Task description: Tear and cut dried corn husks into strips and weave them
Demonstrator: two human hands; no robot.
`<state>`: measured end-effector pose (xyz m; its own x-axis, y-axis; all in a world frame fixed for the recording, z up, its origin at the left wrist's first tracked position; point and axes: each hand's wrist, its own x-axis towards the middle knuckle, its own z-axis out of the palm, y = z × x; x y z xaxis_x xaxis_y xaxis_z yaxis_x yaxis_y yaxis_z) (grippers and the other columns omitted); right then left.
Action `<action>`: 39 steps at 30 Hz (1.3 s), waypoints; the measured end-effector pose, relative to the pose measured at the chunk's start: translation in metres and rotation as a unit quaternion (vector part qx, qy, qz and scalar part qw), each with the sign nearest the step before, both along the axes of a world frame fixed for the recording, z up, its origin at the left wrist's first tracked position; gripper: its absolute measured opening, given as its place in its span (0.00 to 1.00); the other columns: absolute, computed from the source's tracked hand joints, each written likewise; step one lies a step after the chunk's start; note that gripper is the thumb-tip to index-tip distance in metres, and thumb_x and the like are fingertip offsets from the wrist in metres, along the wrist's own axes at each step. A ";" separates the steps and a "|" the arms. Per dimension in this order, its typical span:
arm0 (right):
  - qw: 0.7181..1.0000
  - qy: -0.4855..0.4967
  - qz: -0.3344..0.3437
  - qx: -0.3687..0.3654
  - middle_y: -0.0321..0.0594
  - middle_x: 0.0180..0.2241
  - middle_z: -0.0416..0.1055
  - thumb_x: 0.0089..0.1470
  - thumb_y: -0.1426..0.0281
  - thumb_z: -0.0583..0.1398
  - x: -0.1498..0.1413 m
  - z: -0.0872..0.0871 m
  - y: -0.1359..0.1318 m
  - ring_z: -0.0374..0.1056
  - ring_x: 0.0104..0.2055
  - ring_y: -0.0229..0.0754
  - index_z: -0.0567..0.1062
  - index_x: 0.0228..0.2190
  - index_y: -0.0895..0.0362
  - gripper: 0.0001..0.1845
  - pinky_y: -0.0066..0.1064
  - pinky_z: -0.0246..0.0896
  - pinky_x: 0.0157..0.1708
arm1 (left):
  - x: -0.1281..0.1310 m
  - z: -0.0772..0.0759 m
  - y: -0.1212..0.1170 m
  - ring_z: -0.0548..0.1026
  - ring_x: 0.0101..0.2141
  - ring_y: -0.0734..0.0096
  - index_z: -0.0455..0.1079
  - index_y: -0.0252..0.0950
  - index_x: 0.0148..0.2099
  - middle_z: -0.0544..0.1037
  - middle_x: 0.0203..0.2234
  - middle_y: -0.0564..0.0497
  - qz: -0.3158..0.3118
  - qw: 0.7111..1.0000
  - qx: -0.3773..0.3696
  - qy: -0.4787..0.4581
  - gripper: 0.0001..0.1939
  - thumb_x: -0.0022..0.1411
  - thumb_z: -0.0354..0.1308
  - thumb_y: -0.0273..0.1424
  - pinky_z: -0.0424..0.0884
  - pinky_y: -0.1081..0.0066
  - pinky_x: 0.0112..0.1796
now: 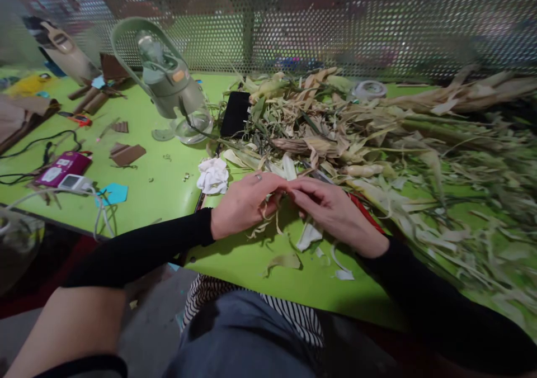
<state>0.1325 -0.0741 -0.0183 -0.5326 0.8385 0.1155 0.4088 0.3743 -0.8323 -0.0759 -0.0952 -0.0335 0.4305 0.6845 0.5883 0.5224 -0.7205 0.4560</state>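
My left hand (247, 199), with a ring on one finger, is closed around thin corn husk strips (277, 221) whose curled ends hang below the fingers. Thumb and fingers of my right hand (331, 207) are pinched together against the left fingertips; whatever they grip is hidden. A pale husk piece (309, 235) lies just under the right palm. Partly covered by that hand are scissors with red handles (366, 213). Behind the fingertips a light husk strip (288, 166) sticks up. Small husk scraps (285, 261) are scattered on the green table in front of both hands.
A big heap of dried husks (327, 126) spreads across the right side. Beyond the left hand are crumpled white paper (213, 175), a black phone (235, 114) and a green handled bottle (170, 84). Farther left, a purple box (64, 168) sits among cables. Perforated metal (293, 37) borders the back.
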 end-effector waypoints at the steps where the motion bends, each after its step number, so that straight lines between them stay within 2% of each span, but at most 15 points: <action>1: 1.000 0.011 -0.005 0.002 0.41 0.35 0.78 0.63 0.61 0.58 0.000 -0.001 0.000 0.72 0.32 0.41 0.81 0.36 0.55 0.14 0.32 0.65 0.32 | 0.000 -0.001 0.000 0.76 0.37 0.72 0.71 0.36 0.47 0.81 0.36 0.49 0.010 1.000 0.013 0.008 0.09 0.66 0.54 0.23 0.71 0.73 0.38; 5: 0.997 0.024 -0.032 0.069 0.42 0.37 0.79 0.58 0.68 0.60 -0.006 -0.002 -0.005 0.74 0.38 0.44 0.79 0.31 0.54 0.08 0.35 0.68 0.38 | 0.002 -0.006 -0.001 0.77 0.36 0.71 0.70 0.36 0.49 0.81 0.35 0.50 0.045 0.995 0.060 0.064 0.11 0.66 0.53 0.23 0.71 0.72 0.36; 8: 0.993 0.017 -0.061 0.095 0.43 0.37 0.79 0.56 0.71 0.60 -0.010 0.002 -0.010 0.73 0.37 0.44 0.77 0.29 0.54 0.06 0.35 0.67 0.36 | 0.002 -0.007 -0.001 0.77 0.35 0.70 0.69 0.36 0.50 0.81 0.34 0.50 0.050 0.992 0.082 0.087 0.11 0.67 0.53 0.24 0.71 0.72 0.36; 11: 0.995 0.039 -0.086 0.039 0.42 0.34 0.77 0.55 0.68 0.62 -0.010 0.008 -0.011 0.71 0.33 0.42 0.76 0.30 0.55 0.04 0.33 0.65 0.30 | 0.001 -0.009 0.000 0.77 0.35 0.70 0.68 0.36 0.52 0.80 0.34 0.50 0.046 0.990 0.089 0.099 0.14 0.65 0.52 0.22 0.72 0.71 0.37; 13: 0.991 0.060 -0.113 -0.027 0.38 0.28 0.73 0.57 0.62 0.62 -0.007 0.012 -0.009 0.66 0.26 0.39 0.76 0.32 0.55 0.08 0.32 0.61 0.26 | 0.001 -0.009 0.001 0.77 0.35 0.70 0.66 0.36 0.53 0.80 0.34 0.51 0.046 0.990 0.096 0.094 0.17 0.64 0.51 0.20 0.72 0.71 0.37; 15: 0.989 0.058 -0.128 -0.053 0.36 0.25 0.71 0.59 0.60 0.61 -0.004 0.014 -0.006 0.63 0.24 0.38 0.76 0.35 0.54 0.11 0.31 0.58 0.24 | 0.001 -0.009 0.002 0.77 0.35 0.70 0.65 0.35 0.55 0.80 0.34 0.51 0.049 0.990 0.108 0.081 0.19 0.63 0.51 0.19 0.73 0.71 0.37; 18: 0.996 0.027 -0.087 0.009 0.41 0.34 0.74 0.57 0.62 0.62 -0.001 0.015 -0.002 0.66 0.29 0.39 0.79 0.36 0.54 0.09 0.32 0.60 0.26 | 0.002 -0.007 0.002 0.78 0.35 0.70 0.62 0.35 0.58 0.80 0.35 0.51 0.046 0.989 0.125 0.063 0.19 0.66 0.51 0.20 0.74 0.70 0.38; 20: 0.998 0.008 -0.050 0.046 0.43 0.39 0.75 0.56 0.64 0.63 -0.001 0.013 -0.001 0.65 0.29 0.38 0.79 0.35 0.54 0.08 0.32 0.61 0.27 | 0.002 -0.006 0.002 0.78 0.35 0.71 0.60 0.36 0.59 0.80 0.35 0.51 0.040 0.989 0.131 0.063 0.19 0.68 0.50 0.22 0.74 0.70 0.38; 22: 0.998 0.003 -0.036 0.058 0.43 0.39 0.74 0.56 0.65 0.62 -0.002 0.010 -0.002 0.64 0.29 0.37 0.79 0.34 0.55 0.07 0.32 0.61 0.27 | 0.002 -0.005 0.000 0.77 0.34 0.72 0.59 0.37 0.61 0.79 0.36 0.51 0.034 0.987 0.138 0.068 0.19 0.70 0.49 0.23 0.74 0.69 0.38; 25: 0.998 0.018 -0.032 0.043 0.42 0.36 0.75 0.57 0.65 0.63 -0.003 0.007 -0.004 0.68 0.33 0.40 0.77 0.33 0.54 0.06 0.32 0.63 0.30 | 0.001 -0.005 -0.002 0.77 0.36 0.71 0.59 0.39 0.60 0.79 0.37 0.51 0.031 0.985 0.155 0.068 0.17 0.71 0.47 0.25 0.75 0.69 0.38; 29: 0.995 0.069 -0.067 0.004 0.39 0.37 0.75 0.56 0.64 0.64 -0.006 0.010 -0.009 0.69 0.32 0.39 0.74 0.39 0.52 0.10 0.29 0.64 0.26 | -0.002 -0.005 -0.004 0.78 0.36 0.73 0.59 0.40 0.58 0.79 0.40 0.49 0.030 0.986 0.151 0.070 0.17 0.70 0.47 0.23 0.74 0.73 0.33; 32: 0.997 0.045 -0.051 0.033 0.40 0.37 0.77 0.58 0.64 0.62 -0.007 0.016 -0.012 0.71 0.33 0.40 0.75 0.41 0.52 0.10 0.31 0.66 0.29 | -0.003 -0.003 -0.005 0.78 0.33 0.74 0.58 0.39 0.58 0.79 0.42 0.48 0.025 0.986 0.152 0.068 0.17 0.69 0.48 0.22 0.72 0.75 0.30; 35: 0.997 0.007 -0.026 0.075 0.42 0.37 0.77 0.61 0.62 0.60 -0.005 0.019 -0.010 0.72 0.35 0.44 0.78 0.39 0.51 0.09 0.36 0.67 0.32 | -0.003 -0.003 -0.005 0.78 0.31 0.75 0.59 0.39 0.58 0.80 0.42 0.48 0.025 0.985 0.151 0.074 0.17 0.69 0.49 0.22 0.70 0.76 0.28; 39: 0.993 0.000 -0.032 0.114 0.43 0.38 0.77 0.60 0.63 0.61 -0.001 0.017 -0.006 0.72 0.39 0.48 0.80 0.35 0.49 0.07 0.40 0.67 0.36 | -0.003 -0.005 -0.005 0.78 0.31 0.76 0.60 0.39 0.60 0.80 0.42 0.48 0.030 0.988 0.120 0.088 0.17 0.71 0.49 0.25 0.72 0.75 0.31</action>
<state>0.1316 -0.0801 -0.0016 -0.4787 0.8230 0.3058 0.4388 0.5259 -0.7286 -0.0790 -0.0999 -0.0380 0.5040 0.5613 0.6565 0.6235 -0.7624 0.1732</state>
